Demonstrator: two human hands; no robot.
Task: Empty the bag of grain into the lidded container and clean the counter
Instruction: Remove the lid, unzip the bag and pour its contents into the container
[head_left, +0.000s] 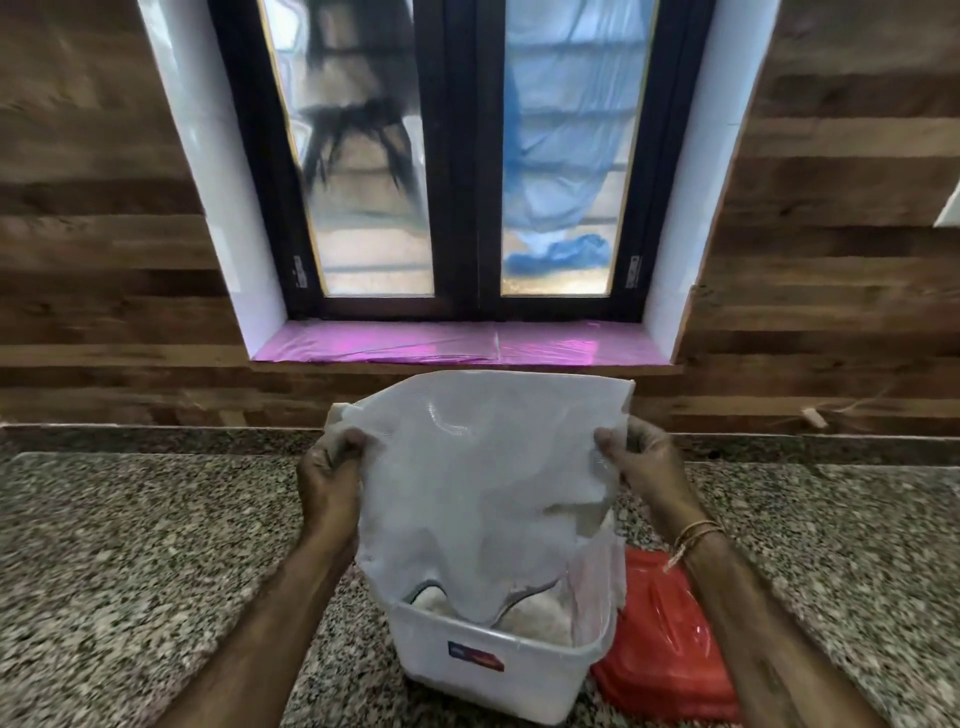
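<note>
A white plastic bag (483, 488) hangs upside down over a white rectangular container (488, 675) on the granite counter. Its mouth dips inside the container's rim. My left hand (330, 475) grips the bag's upper left edge and my right hand (641, 465) grips its upper right edge. White grain (530, 626) lies inside the container, seen below the bag's lower edge. The red lid (670, 644) lies flat on the counter to the right of the container, touching it. The bag hides most of the container's inside.
The speckled granite counter (130, 561) spreads to both sides. Behind it are a wood-panelled wall (104, 312) and a dark-framed window with a pink-covered sill (441, 343). My right wrist wears thin bangles (696, 535).
</note>
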